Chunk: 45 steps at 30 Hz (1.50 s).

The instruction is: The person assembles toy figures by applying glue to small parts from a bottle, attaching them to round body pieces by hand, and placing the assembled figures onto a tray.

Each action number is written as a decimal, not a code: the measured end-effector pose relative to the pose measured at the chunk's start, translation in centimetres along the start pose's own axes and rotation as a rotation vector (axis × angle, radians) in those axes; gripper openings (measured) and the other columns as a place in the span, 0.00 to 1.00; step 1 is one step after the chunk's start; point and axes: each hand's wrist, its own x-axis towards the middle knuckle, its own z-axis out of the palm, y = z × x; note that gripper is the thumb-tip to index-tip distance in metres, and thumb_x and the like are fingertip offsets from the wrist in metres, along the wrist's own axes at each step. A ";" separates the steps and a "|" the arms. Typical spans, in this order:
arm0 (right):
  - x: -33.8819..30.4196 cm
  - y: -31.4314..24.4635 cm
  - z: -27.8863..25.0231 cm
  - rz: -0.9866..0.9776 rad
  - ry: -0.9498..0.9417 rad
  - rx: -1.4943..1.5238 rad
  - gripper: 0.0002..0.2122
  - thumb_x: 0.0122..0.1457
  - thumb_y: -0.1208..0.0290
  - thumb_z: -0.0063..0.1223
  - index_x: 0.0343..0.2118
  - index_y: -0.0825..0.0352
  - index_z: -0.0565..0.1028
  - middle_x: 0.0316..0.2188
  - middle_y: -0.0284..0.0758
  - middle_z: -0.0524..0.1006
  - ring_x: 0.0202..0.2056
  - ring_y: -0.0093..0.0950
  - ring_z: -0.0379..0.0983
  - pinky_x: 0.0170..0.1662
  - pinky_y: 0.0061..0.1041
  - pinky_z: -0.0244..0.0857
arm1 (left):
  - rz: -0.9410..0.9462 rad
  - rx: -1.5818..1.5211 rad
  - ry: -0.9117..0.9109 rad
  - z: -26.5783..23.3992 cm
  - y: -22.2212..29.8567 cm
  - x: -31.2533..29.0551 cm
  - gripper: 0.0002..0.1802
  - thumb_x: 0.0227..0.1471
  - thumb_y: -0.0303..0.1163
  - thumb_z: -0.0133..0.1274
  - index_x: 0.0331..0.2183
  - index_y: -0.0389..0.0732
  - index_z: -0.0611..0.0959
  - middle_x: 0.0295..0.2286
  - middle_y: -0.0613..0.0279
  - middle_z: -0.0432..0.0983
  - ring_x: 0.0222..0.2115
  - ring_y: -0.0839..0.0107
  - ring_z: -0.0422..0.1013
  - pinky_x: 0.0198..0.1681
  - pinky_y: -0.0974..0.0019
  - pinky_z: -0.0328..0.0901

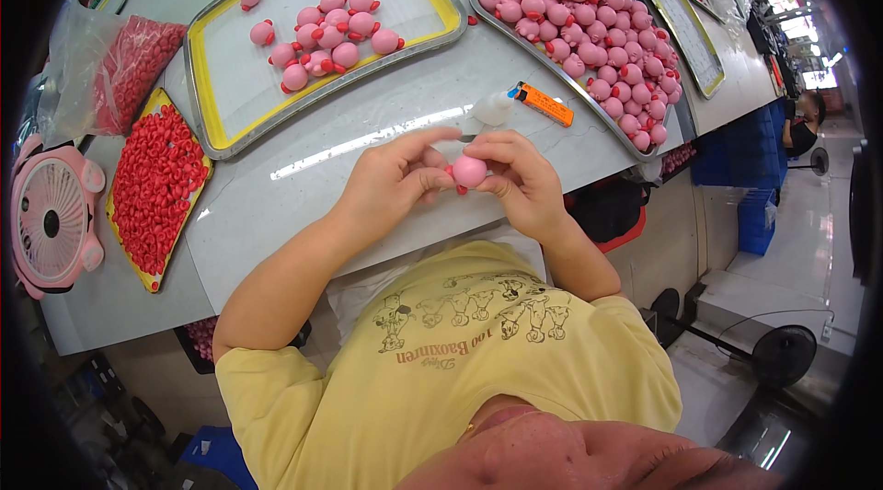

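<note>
Between my hands, just past the table's near edge, is a round pink ball figure (470, 172) with small red pieces on its left side and underside. My right hand (522, 179) is closed around its right side, thumb below and fingers above. My left hand (397, 179) is closed in a pinch at its left side, with the thumb by a small red piece (449, 170). The left fingertips partly hide that piece. Beyond the hands lie a translucent white squeeze bottle (493, 109) and an orange glue packet or tube (544, 104) with a blue end.
A yellow-rimmed metal tray (210, 113) at the back left holds several pink figures with red pieces. A tray (589, 102) heaped with pink figures stands back right. At left are a yellow tray (154, 284) of red pieces, a red-filled bag (138, 62) and a pink fan (53, 219).
</note>
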 end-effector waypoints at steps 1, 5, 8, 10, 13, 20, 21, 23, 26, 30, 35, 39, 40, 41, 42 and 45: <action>-0.1 0.0 0.1 0.000 -0.001 0.001 0.15 0.53 0.73 0.52 0.43 0.71 0.69 0.37 0.38 0.71 0.39 0.27 0.70 0.41 0.23 0.66 | -0.121 -0.172 -0.036 -0.1 0.3 -0.1 0.18 0.46 0.23 0.52 0.43 0.41 0.76 0.25 0.61 0.72 0.25 0.73 0.68 0.30 0.71 0.64; -0.2 0.3 0.4 0.195 -0.065 0.552 0.16 0.54 0.70 0.53 0.43 0.74 0.68 0.35 0.36 0.70 0.38 0.25 0.70 0.40 0.21 0.66 | 0.054 -0.212 -0.105 0.4 -0.2 0.1 0.22 0.45 0.19 0.50 0.46 0.43 0.74 0.27 0.64 0.71 0.27 0.76 0.66 0.33 0.73 0.62; -0.4 1.1 0.1 0.227 -0.080 0.658 0.16 0.54 0.70 0.53 0.43 0.74 0.69 0.36 0.36 0.70 0.36 0.25 0.71 0.40 0.21 0.66 | 0.278 0.110 -0.209 0.5 -0.5 0.7 0.25 0.45 0.16 0.47 0.48 0.45 0.72 0.30 0.65 0.68 0.30 0.77 0.65 0.34 0.74 0.62; -0.5 0.9 -0.8 0.228 -0.068 0.657 0.15 0.55 0.71 0.53 0.42 0.74 0.69 0.35 0.36 0.70 0.35 0.25 0.71 0.39 0.21 0.65 | 0.363 0.095 -0.244 1.1 -0.9 1.4 0.25 0.47 0.16 0.44 0.48 0.45 0.71 0.33 0.65 0.67 0.31 0.76 0.64 0.34 0.74 0.62; -0.2 -0.3 -2.6 0.316 -0.031 0.561 0.14 0.56 0.73 0.50 0.43 0.72 0.67 0.38 0.37 0.69 0.35 0.24 0.70 0.38 0.20 0.65 | 0.220 -0.064 -0.198 2.8 -0.1 2.7 0.15 0.53 0.22 0.42 0.44 0.41 0.73 0.34 0.63 0.67 0.30 0.74 0.65 0.33 0.74 0.62; 1.3 -3.2 -6.6 -0.610 -0.127 0.257 0.18 0.52 0.80 0.52 0.46 0.65 0.63 0.47 0.42 0.61 0.43 0.31 0.63 0.42 0.28 0.63 | 0.011 -0.613 0.085 5.6 -0.1 6.9 0.16 0.60 0.38 0.37 0.42 0.36 0.70 0.37 0.56 0.67 0.30 0.73 0.65 0.29 0.73 0.63; 0.9 -4.6 -6.8 -0.684 -0.218 0.428 0.18 0.51 0.81 0.52 0.45 0.63 0.64 0.47 0.41 0.61 0.42 0.32 0.63 0.41 0.29 0.63 | 0.045 -0.715 0.049 6.1 -1.0 7.3 0.16 0.59 0.38 0.37 0.42 0.36 0.69 0.38 0.56 0.67 0.30 0.72 0.65 0.30 0.72 0.63; -0.8 -8.2 -9.0 -0.219 -0.561 0.908 0.15 0.49 0.84 0.52 0.38 0.58 0.71 0.45 0.38 0.62 0.40 0.34 0.64 0.41 0.31 0.63 | 0.057 -0.868 0.028 7.2 -0.8 8.0 0.18 0.59 0.36 0.39 0.46 0.33 0.68 0.40 0.58 0.66 0.33 0.70 0.66 0.34 0.70 0.64; -0.3 -8.2 -7.4 -0.803 -0.413 0.968 0.11 0.59 0.79 0.39 0.40 0.58 0.73 0.45 0.40 0.58 0.39 0.29 0.62 0.42 0.27 0.59 | 0.021 -0.847 0.159 7.9 0.6 8.4 0.22 0.59 0.36 0.40 0.50 0.32 0.65 0.40 0.59 0.66 0.35 0.70 0.65 0.38 0.71 0.64; -1.7 -9.5 -8.3 0.003 -0.747 1.216 0.22 0.38 0.78 0.64 0.40 0.68 0.70 0.43 0.32 0.65 0.42 0.22 0.56 0.47 0.21 0.50 | 0.034 -0.871 0.130 6.8 0.0 8.8 0.24 0.58 0.35 0.41 0.53 0.32 0.61 0.46 0.54 0.64 0.42 0.68 0.66 0.45 0.71 0.64; -1.7 -7.3 -5.5 -0.750 -0.508 1.077 0.12 0.60 0.76 0.35 0.41 0.60 0.72 0.45 0.40 0.58 0.38 0.29 0.62 0.41 0.25 0.60 | 0.054 -0.939 0.123 6.9 -0.8 8.5 0.25 0.55 0.31 0.45 0.52 0.33 0.62 0.47 0.52 0.63 0.45 0.66 0.65 0.51 0.68 0.62; -1.5 -7.7 -4.9 -0.735 -0.505 1.080 0.13 0.60 0.76 0.34 0.43 0.59 0.72 0.45 0.40 0.58 0.39 0.28 0.62 0.41 0.25 0.59 | 0.075 -0.873 0.179 6.5 -0.8 8.2 0.26 0.51 0.29 0.51 0.51 0.34 0.64 0.46 0.55 0.65 0.46 0.66 0.65 0.53 0.68 0.61; -1.4 -7.9 -4.7 -0.735 -0.509 1.081 0.13 0.60 0.76 0.34 0.43 0.59 0.72 0.45 0.40 0.58 0.39 0.28 0.62 0.41 0.25 0.59 | 0.077 -0.874 0.182 6.3 -0.8 8.0 0.26 0.51 0.29 0.51 0.51 0.34 0.64 0.46 0.55 0.65 0.46 0.66 0.65 0.53 0.68 0.61; -1.4 -8.1 -4.5 -0.736 -0.524 1.067 0.13 0.60 0.76 0.35 0.42 0.59 0.72 0.45 0.40 0.58 0.39 0.28 0.63 0.41 0.24 0.60 | 0.092 -0.838 0.178 6.0 -0.8 7.8 0.25 0.51 0.29 0.51 0.50 0.34 0.65 0.46 0.56 0.65 0.46 0.67 0.65 0.52 0.68 0.61; -1.3 -8.2 -4.2 -0.738 -0.540 1.053 0.13 0.60 0.77 0.35 0.42 0.59 0.73 0.45 0.40 0.58 0.39 0.29 0.63 0.40 0.24 0.60 | 0.106 -0.802 0.176 5.8 -0.7 7.6 0.24 0.50 0.29 0.52 0.49 0.33 0.66 0.45 0.58 0.66 0.46 0.67 0.66 0.52 0.68 0.61; -1.3 -7.8 -3.7 -0.712 -0.585 1.024 0.13 0.60 0.77 0.35 0.41 0.59 0.73 0.45 0.40 0.58 0.38 0.29 0.63 0.39 0.24 0.60 | 0.151 -0.759 0.167 5.1 -0.6 7.1 0.24 0.49 0.30 0.53 0.47 0.33 0.68 0.44 0.59 0.66 0.45 0.68 0.66 0.51 0.68 0.62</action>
